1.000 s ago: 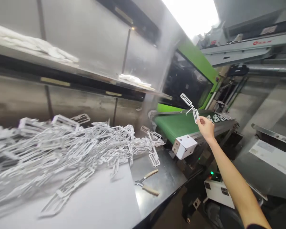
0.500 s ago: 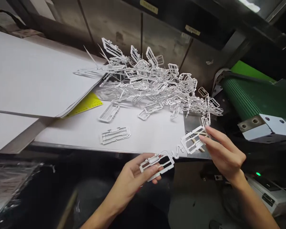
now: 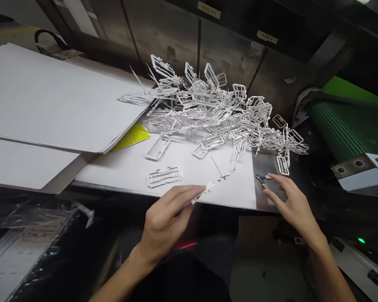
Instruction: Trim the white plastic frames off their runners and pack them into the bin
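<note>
My left hand (image 3: 168, 220) pinches a white plastic frame (image 3: 204, 192) at one end, just over the table's front edge. The frame is turned nearly edge-on, and its thin sprue (image 3: 225, 175) reaches up and right. My right hand (image 3: 291, 201) has thumb and fingers on the handles of small cutting pliers (image 3: 263, 179), which lie on the dark tabletop with their jaws towards the white sheet. Close to my left hand, a few stacked white frames (image 3: 165, 176) rest on the sheet, with a single frame (image 3: 158, 148) behind them.
A tangled heap of white plastic frames (image 3: 208, 109) runs along the back. Large white boards (image 3: 59, 100) lie at left over a yellow perforated sheet (image 3: 134, 136). A green conveyor belt (image 3: 337, 121) stands at right. Below it is a grey machine (image 3: 362, 264) with a green light.
My right hand has let go of the frame and moved down to the pliers. My left hand has turned its frame edge-on and raised it. The view has shifted slightly.
</note>
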Demonstrator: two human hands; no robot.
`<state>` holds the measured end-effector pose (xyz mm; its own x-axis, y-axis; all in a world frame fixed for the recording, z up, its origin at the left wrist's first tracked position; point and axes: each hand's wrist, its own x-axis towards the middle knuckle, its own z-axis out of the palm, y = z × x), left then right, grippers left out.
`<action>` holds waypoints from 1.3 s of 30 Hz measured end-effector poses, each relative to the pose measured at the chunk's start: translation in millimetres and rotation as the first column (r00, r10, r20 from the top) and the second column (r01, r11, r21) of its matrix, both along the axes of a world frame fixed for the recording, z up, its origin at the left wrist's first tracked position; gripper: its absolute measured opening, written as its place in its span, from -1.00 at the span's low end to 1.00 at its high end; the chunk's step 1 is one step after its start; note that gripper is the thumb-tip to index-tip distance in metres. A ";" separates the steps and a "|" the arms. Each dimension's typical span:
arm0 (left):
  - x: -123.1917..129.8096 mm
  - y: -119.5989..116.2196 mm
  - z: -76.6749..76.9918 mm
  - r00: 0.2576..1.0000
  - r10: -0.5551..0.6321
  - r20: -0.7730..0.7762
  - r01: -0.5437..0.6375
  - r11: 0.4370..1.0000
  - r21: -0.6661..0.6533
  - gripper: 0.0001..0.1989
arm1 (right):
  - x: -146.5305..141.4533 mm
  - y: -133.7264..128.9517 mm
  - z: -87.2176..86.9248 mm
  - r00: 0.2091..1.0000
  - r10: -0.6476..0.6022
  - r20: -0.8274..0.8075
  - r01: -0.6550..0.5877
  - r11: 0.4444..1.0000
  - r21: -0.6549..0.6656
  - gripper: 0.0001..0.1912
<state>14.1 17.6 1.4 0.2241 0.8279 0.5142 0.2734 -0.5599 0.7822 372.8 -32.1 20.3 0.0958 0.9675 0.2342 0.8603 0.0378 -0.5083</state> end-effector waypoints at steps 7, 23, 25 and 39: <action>3.0 8.6 -14.5 0.973 0.071 -0.219 0.045 0.874 0.484 -0.53 | 79.7 15.4 -28.1 0.941 0.132 0.311 -0.048 0.963 -0.263 -0.16; 73.2 -14.2 -26.9 0.967 -0.181 -0.179 0.219 0.950 0.222 -0.83 | -48.1 -49.2 -37.8 0.755 -0.304 -0.580 0.396 0.917 0.035 -0.73; 78.7 -15.6 -32.3 0.979 -0.147 -0.141 0.179 0.949 0.259 -0.81 | -67.2 -68.6 -44.2 0.665 -0.351 -0.659 0.531 0.843 0.086 -0.64; 83.5 -42.8 -46.4 0.919 -0.361 -0.161 0.388 0.900 0.198 -0.71 | -111.5 -80.0 -45.6 0.245 -0.238 -0.940 0.288 0.944 -0.164 -0.58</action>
<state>97.6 -25.2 -45.0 0.5647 0.5385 0.6253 0.0914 -0.7939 0.6012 261.3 -112.2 -25.3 0.5188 0.8361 -0.1781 -0.2484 -0.0519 -0.9673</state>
